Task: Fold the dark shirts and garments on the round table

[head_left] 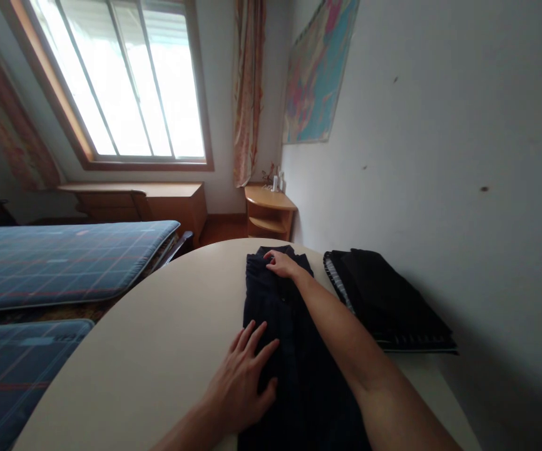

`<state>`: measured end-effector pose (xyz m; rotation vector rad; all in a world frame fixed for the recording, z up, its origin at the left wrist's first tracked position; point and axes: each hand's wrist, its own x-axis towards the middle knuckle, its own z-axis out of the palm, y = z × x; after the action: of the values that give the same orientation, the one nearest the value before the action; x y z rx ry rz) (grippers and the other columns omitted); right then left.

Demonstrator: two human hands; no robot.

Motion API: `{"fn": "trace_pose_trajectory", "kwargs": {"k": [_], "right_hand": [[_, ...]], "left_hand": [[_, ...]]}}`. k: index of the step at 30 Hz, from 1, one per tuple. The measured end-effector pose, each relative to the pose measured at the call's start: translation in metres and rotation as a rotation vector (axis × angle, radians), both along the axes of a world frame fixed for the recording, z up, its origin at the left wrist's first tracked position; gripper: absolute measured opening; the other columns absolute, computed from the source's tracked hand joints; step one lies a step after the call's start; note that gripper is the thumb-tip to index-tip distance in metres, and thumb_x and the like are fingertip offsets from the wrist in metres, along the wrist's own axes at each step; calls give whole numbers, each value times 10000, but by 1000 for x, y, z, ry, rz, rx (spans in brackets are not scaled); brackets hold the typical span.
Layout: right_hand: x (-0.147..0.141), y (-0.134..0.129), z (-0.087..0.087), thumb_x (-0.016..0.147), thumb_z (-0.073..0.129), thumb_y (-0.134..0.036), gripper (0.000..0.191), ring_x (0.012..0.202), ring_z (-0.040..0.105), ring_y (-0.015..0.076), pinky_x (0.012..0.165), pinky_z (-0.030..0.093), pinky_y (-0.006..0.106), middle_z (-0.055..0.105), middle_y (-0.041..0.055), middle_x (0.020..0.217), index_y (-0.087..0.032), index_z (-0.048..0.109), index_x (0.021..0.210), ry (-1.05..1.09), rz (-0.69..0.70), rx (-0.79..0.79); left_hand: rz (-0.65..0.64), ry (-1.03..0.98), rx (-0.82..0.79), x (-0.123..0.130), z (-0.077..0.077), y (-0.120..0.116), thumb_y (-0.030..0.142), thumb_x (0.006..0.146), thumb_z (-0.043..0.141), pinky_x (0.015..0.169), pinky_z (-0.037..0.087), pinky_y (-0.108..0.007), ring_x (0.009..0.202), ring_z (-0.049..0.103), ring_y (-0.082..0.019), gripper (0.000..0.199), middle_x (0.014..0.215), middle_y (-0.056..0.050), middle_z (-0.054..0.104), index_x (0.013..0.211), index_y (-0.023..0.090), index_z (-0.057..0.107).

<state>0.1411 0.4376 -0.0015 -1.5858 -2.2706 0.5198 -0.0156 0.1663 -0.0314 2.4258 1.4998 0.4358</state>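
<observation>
A dark navy garment (294,351) with a collar at its far end lies lengthwise in a narrow strip on the cream round table (172,313). My left hand (247,376) rests on its left edge, palm down with the fingers spread. Near the collar, my right hand (280,264) has its thumb and fingertips curled together at the cloth; what lies between them is too small to make out. My right forearm crosses over the garment's right side and hides part of it.
A stack of folded black clothes (383,294) sits on the table's right side by the wall. Plaid mattresses (64,263) stand to the left. Beyond the table are a small corner shelf (271,197) and a desk (172,194) beneath the window.
</observation>
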Motion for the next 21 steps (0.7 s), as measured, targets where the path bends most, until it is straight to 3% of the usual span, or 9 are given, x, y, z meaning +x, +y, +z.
{"fn": "trace_pose_trajectory", "kwargs": {"k": [6,10,12,14,17,21], "right_hand": [[-8,-24,-16,932,506,-242,233,1034,651,196,875,467,295,709,40,1100,-253,634,1127,48,-116,101],[-5,-38,-16,914,556,-400,419,1040,645,225,876,477,319,679,92,1156,-199,537,1282,54,-150,119],[-2,-46,-13,863,623,-435,528,1070,628,243,899,472,332,658,112,1184,-185,522,1317,1,-124,107],[1,-56,-9,845,646,-397,511,1131,592,254,940,453,343,616,116,1259,-205,554,1309,-80,-77,119],[2,-77,-5,896,567,-348,410,1189,543,254,987,427,360,556,102,1354,-227,600,1287,-152,-27,180],[0,-121,-6,938,479,-436,459,1264,485,281,1045,382,422,509,102,1432,-239,576,1341,-190,30,183]], "left_hand": [[2,3,12,0,-1,0,280,810,613,1204,185,-542,1496,142,-306,690,1627,-14,206,1467,354,418],[-9,3,6,0,2,-1,290,823,608,1200,189,-548,1494,145,-313,685,1627,-21,202,1477,336,408],[-11,9,9,0,3,-1,295,833,602,1195,202,-553,1493,153,-313,667,1623,-29,216,1473,329,418],[-13,20,13,0,4,-1,299,841,597,1191,210,-553,1492,158,-309,650,1620,-32,225,1467,330,426],[-18,39,21,1,5,-1,303,858,585,1191,210,-550,1492,158,-305,633,1619,-34,229,1469,332,423],[-30,63,29,0,4,0,311,874,575,1191,215,-541,1490,157,-316,612,1613,-48,245,1468,320,427]]}}
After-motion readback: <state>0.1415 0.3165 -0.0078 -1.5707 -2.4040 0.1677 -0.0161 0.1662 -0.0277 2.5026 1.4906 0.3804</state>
